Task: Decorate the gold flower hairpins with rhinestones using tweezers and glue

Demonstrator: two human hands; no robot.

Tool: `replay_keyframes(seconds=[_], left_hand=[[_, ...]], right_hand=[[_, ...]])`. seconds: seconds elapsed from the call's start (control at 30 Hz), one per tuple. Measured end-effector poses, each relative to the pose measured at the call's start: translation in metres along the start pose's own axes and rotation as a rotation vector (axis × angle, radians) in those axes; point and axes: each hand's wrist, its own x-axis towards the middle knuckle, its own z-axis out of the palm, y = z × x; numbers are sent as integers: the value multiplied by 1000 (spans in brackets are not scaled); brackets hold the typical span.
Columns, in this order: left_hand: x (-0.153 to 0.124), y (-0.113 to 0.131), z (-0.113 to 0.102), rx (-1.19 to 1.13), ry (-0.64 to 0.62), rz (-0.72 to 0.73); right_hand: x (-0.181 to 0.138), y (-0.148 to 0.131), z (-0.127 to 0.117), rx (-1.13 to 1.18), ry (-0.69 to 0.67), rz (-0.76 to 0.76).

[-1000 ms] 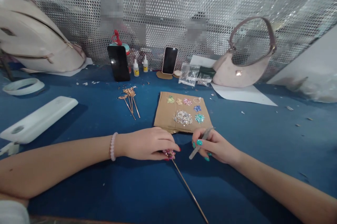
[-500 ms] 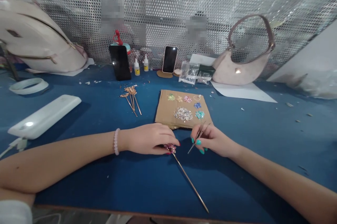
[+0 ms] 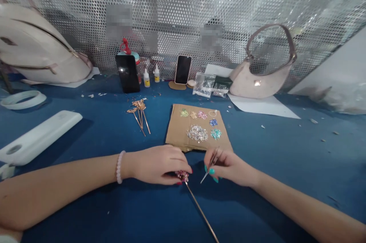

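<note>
My left hand, with a pink bead bracelet at the wrist, is closed on the pink jewelled head of a hairpin. The pin's long gold stem slants down to the right, past the bottom of the view. Part of the head is hidden under my fingers. My right hand pinches metal tweezers, tips pointing down and left, a short way right of the hairpin. Beyond both hands lies a cardboard sheet bearing small piles of rhinestones: clear, teal, blue, pink, peach and green.
Several gold hairpins lie left of the cardboard. Behind stand two phones, two glue bottles and clear plastic packets. A white power bank and tape roll are left; a handbag stands back right.
The whole scene sits slightly lower and further left in view, as the camera has shifted. Both hands keep their grips on the hairpin and the tweezers.
</note>
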Motion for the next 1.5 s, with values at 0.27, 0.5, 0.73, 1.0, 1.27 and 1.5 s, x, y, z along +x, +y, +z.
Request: replay_keyframes(seconds=[0.27,0.5,0.73,1.0,1.27,1.5], left_hand=[[0,-1,-4,-94,-16,-36],[1,0,-4,-78,-53,-43],[2,3,-5,-70,-52,-43],[2,3,-4,-71,-45,-51],[1,1,-3,-83,-42,-56],[1,0,0,-40,-11,-28]], right_hand=[[-4,5,-2,26,-92,61],[-7,4,-4,-79,-88,-17],[-8,5,-4,-88,-93,-84],[-6,4,-8,-128,-132,-85],[-6,2,-3,-6,-111,-49],[-9,0,1,-88,-89,-10]])
